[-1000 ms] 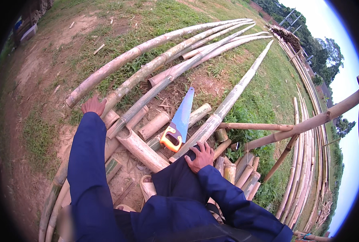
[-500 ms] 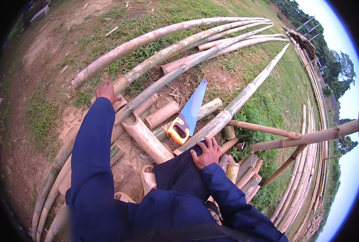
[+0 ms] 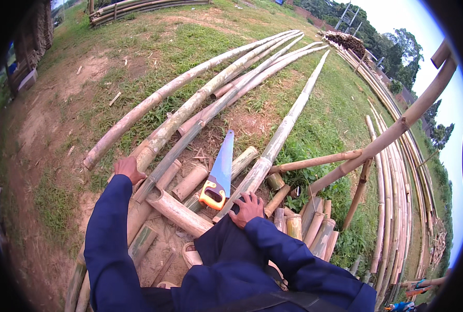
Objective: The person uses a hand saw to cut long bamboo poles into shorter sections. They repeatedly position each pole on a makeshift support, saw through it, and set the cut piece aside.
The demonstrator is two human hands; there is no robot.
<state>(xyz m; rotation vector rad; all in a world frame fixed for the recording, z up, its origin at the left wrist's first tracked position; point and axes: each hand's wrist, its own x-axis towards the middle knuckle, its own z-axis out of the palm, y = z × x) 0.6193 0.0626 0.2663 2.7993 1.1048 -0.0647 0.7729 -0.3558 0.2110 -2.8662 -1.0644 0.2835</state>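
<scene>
My left hand is closed over the near end of a thick mottled bamboo pole; part of its grip is hidden. Beside it, a greener bamboo pole crosses the end of a split bamboo piece. My right hand lies on my dark-trousered knee, fingers spread, holding nothing. Just left of that knee rests a handsaw, with a blue blade and an orange-and-dark handle, on short bamboo pieces. A long pale bamboo pole runs away from near my right hand.
Short cut bamboo lengths are heaped at my right. A slanting bamboo rail on props stands beyond them. Long poles lie farther right, and another pole lies to the left. A bamboo stack sits at the far left.
The view has tilted up and turned, so more of the far ground shows. My left hand stays at the pole end, my right hand on the knee. The saw has not moved among the bamboo.
</scene>
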